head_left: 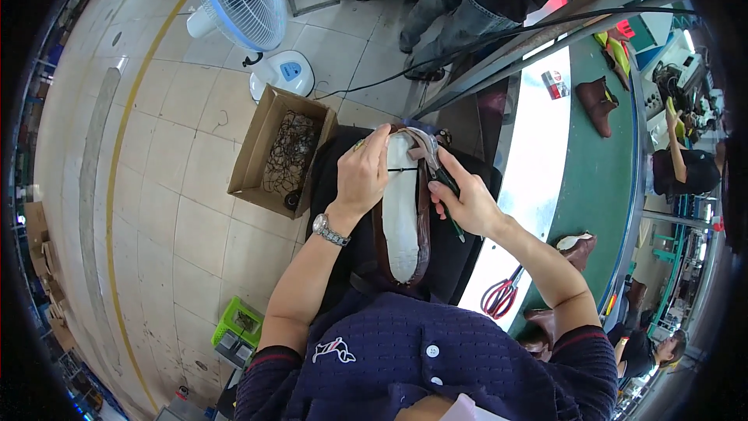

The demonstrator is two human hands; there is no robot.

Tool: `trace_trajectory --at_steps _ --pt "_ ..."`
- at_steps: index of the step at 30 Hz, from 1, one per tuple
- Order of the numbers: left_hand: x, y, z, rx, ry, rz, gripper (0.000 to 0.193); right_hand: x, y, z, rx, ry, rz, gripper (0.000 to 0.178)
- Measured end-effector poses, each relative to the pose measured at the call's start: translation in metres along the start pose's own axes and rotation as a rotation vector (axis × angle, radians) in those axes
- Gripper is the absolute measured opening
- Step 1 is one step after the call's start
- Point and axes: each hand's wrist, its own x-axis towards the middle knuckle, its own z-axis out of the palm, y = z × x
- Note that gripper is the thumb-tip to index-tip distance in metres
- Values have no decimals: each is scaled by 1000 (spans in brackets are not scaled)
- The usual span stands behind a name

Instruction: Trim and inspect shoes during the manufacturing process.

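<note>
A brown shoe (pixel 423 242) lies sole-up across my lap on black cloth, its pale white underside (pixel 403 222) facing me. A thin black cord crosses it near the far end. My left hand (pixel 363 175) is wrapped over the shoe's left edge, holding it. At the right edge my right hand (pixel 467 195) is closed around a slim hand tool (pixel 446 180) with a dark and green handle. The tool's working end lies by a loose brownish-grey flap (pixel 423 146) at the shoe's far end; its exact kind is partly hidden by my fingers.
A cardboard box (pixel 246 160) of tangled dark cords stands left of my lap, below a blue-and-white fan (pixel 290 74). On my right, a white ledge (pixel 538 140) with red-handled scissors (pixel 499 296) borders a green conveyor (pixel 592 164) carrying shoes. A green basket (pixel 226 323) sits lower left. People work nearby.
</note>
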Motion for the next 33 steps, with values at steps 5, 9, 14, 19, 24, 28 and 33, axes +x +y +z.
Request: trace_trajectory --at_steps 5,9,14,19,24,28,33 --pt "12 -2 -17 -200 -208 -100 21 1 -1 -20 -72 -59 -17 57" --pt "12 -20 -16 -154 -199 163 25 4 -27 -39 -437 -120 -37 53" --pt "9 -17 -15 102 -248 248 35 5 -24 -32 -773 -7 -96 55" --pt "2 -17 -22 187 -233 250 38 -8 -67 -36 -582 -4 -137 59" --pt "7 -15 -18 143 -260 250 30 24 -24 -10 -729 314 -249 58" --pt "0 -26 -16 138 -194 300 27 18 -43 -19 -887 144 -317 63" --pt "8 -14 -18 5 -254 81 21 24 -20 -1 -691 401 -421 66"
